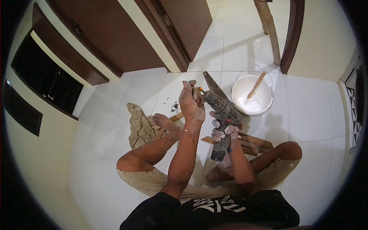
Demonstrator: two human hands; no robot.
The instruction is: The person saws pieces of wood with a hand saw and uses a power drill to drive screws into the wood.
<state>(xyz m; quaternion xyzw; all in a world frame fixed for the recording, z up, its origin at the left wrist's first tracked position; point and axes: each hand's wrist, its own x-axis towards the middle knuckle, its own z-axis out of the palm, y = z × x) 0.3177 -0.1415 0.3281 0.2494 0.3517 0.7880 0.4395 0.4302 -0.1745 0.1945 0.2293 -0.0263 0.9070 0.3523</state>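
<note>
My right hand (228, 132) is wrapped around the handle of a dusty black cordless drill (219, 105), held above the floor between my legs. A small yellow-orange bit (201, 89) sticks out of the chuck toward my left hand (191, 101). My left hand is raised by the drill's tip with its fingers curled together; what they pinch, if anything, is too small to make out. Behind the drill lies a handsaw (212, 83), its blade partly covered. A small heap of dark screws (175, 107) sits on the floor left of my left hand.
Right of the drill stands a white bucket (233, 100) with a wooden stick (257, 85) in it. Wooden strips (258, 145) lie by my right leg. A crumpled beige cloth (136, 122) is near my left foot. Brown doors (103, 34) and a leaning wooden post (273, 34) stand farther off.
</note>
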